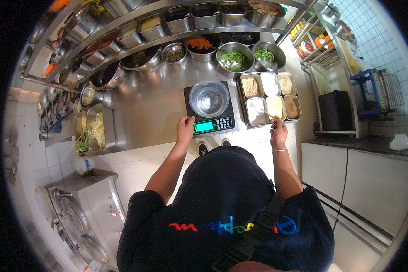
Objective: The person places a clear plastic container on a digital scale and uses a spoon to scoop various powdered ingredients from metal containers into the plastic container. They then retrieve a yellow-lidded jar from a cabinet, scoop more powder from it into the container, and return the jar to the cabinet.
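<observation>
A clear plastic bowl (209, 98) rests on a black digital kitchen scale (231, 112) with a lit green display. My left hand (186, 127) is at the scale's left front edge, fingers curled; whether it grips anything is hard to see. My right hand (278, 131) holds a thin spoon (266, 113) by its handle. The spoon's far end dips into a metal container of white powder (256, 117). That container belongs to a tray (246, 125) of several seasoning containers, holding white, yellow and brown powders and a chopped pale ingredient (251, 86).
Behind the scale stand metal pots of chopped greens (234, 61) and shredded orange food (199, 43). A shelf (176, 32) with several metal containers runs above. Bean sprouts (98, 131) fill a container at left. A metal rack (346, 88) stands at right.
</observation>
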Available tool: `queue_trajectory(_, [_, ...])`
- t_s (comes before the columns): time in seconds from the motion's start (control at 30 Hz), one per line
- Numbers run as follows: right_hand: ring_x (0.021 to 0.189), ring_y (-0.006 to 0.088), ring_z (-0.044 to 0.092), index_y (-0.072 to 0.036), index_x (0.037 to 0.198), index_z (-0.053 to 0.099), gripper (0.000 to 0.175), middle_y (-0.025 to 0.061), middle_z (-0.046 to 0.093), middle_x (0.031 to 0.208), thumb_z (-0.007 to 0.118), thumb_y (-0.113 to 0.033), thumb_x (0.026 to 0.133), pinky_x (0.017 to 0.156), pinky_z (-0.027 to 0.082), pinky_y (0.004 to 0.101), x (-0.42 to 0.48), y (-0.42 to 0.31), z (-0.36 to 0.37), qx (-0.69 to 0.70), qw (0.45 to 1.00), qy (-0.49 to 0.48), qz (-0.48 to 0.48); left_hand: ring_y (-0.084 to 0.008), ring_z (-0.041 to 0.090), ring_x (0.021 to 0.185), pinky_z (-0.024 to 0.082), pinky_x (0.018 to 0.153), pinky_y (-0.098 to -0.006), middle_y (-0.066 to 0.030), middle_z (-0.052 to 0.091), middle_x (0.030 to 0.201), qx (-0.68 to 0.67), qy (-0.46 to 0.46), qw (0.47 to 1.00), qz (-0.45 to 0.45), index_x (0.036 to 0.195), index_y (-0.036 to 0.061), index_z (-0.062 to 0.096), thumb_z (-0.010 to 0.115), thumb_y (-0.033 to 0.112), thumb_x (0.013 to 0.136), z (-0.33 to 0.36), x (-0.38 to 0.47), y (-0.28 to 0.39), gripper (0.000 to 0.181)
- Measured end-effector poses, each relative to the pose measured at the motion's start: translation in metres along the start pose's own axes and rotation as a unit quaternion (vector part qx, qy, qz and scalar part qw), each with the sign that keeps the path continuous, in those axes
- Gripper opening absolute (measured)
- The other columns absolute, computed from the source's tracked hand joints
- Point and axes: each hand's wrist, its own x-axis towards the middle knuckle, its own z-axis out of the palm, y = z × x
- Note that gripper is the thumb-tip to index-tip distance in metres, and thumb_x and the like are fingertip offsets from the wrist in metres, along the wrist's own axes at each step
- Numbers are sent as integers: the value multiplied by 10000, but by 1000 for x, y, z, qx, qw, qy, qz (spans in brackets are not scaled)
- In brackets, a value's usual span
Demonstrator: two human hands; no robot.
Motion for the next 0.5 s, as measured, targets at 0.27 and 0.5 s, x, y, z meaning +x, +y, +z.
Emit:
queue_trajectory(0.27, [684,41,462,-24,1201,623,311,4,634,877,524,-274,1045,531,344,182,-2,-9,0,-34,999,12,-14,-140,608,745,479,606,-283,-48,634,849,-71,-65,985,-144,931,8,622,670,288,952,30,15,8,285])
queue_trajectory(0.5, [647,34,443,-20,1204,621,305,-8,634,863,515,-262,1053,532,343,176,-31,-33,29,-24,998,-33,-47,-179,675,906,557,731,-311,-81,633,1043,-77,-101,990,-68,988,2,646,634,159,931,36,11,24,168])
